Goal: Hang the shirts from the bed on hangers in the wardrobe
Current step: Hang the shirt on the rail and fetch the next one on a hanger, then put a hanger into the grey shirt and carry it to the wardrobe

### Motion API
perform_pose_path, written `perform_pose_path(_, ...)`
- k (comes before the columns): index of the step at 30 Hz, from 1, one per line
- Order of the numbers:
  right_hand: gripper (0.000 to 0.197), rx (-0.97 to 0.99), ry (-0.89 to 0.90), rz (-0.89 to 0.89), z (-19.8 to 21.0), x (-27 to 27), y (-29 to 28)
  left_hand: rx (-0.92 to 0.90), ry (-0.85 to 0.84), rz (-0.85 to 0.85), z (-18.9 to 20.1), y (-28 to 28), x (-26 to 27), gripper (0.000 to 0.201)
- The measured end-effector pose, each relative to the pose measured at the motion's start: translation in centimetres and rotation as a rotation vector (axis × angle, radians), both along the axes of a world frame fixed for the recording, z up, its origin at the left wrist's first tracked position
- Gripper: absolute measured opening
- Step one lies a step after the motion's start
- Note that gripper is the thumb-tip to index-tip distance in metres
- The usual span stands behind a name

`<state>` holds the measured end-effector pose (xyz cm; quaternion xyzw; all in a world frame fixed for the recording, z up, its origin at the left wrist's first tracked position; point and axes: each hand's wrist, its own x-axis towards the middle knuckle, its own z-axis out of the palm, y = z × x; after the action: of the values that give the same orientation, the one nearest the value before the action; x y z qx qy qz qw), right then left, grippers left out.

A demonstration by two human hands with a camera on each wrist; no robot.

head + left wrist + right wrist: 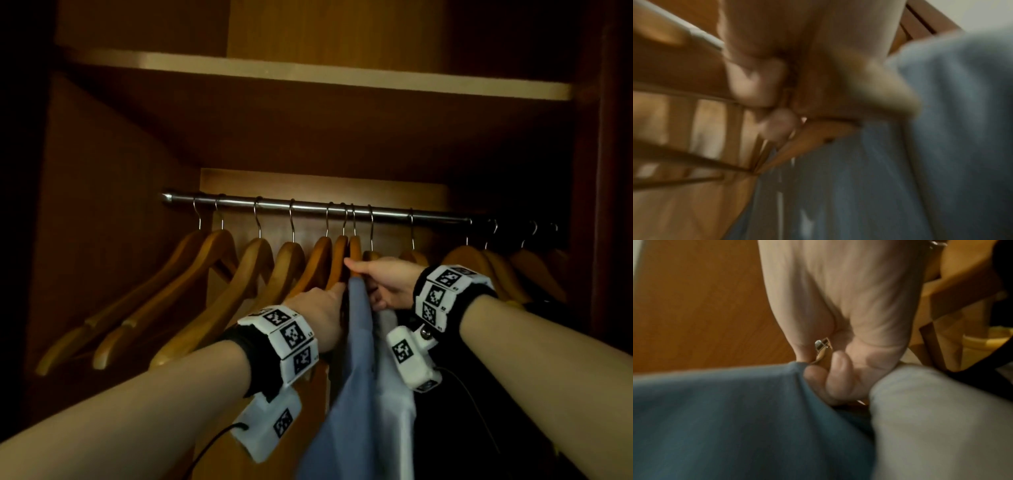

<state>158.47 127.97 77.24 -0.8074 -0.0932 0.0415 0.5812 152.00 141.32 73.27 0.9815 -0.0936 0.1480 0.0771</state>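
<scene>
A blue shirt (356, 377) hangs on a wooden hanger (355, 248) near the middle of the metal rail (308, 206). My right hand (359, 279) grips that hanger at its neck; in the right wrist view its fingers (835, 363) curl round the wood just under the metal hook base (821, 344), above the blue shirt (731, 418). My left hand (337, 291) holds the hanger's left shoulder, with the blue shirt (900, 170) beside it. The left wrist view is blurred. A pale shirt (397, 394) hangs right of the blue one.
Several bare wooden hangers (219, 263) hang to the left on the rail, more at the right (479, 263). A dark garment (462, 428) hangs at the lower right. A shelf (308, 73) runs above, and wardrobe walls close both sides.
</scene>
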Motion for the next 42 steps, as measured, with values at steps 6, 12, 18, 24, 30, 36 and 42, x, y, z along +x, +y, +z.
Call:
perform_pose_path(6,0.039,-0.221,-0.243,-0.205,-0.6,-3.2,1.4,-0.386,-0.100,-0.094,0.3,2.7,-1.2,0.068)
perform_pose_path(12,0.033,-0.463,-0.639,-0.330,0.7,-7.9,3.5,-0.549,-0.219,-0.195,1.6,4.1,-4.6,0.061)
perform_pose_path(18,0.037,-0.175,-0.266,-0.003,-0.3,-14.1,7.2,-0.683,-0.310,-0.297,-1.0,5.8,-9.2,0.044)
perform_pose_path(24,0.006,-0.071,-0.151,0.076,-4.0,-19.9,8.4,-0.588,-0.368,-0.390,-4.6,10.3,-13.7,0.023)
perform_pose_path(30,0.021,-0.104,-0.030,0.148,-8.1,-25.4,5.8,-0.712,-0.381,-0.260,-8.5,12.8,-13.6,0.079)
perform_pose_path(36,0.037,-0.251,0.105,0.183,-11.5,-32.4,0.8,-0.697,-0.273,-0.396,-9.6,7.9,-16.0,0.090)
perform_pose_path(42,0.022,-0.470,0.100,-0.153,-14.3,-40.5,-5.4,-0.304,-0.352,-0.610,-10.5,-1.4,-23.0,0.042)
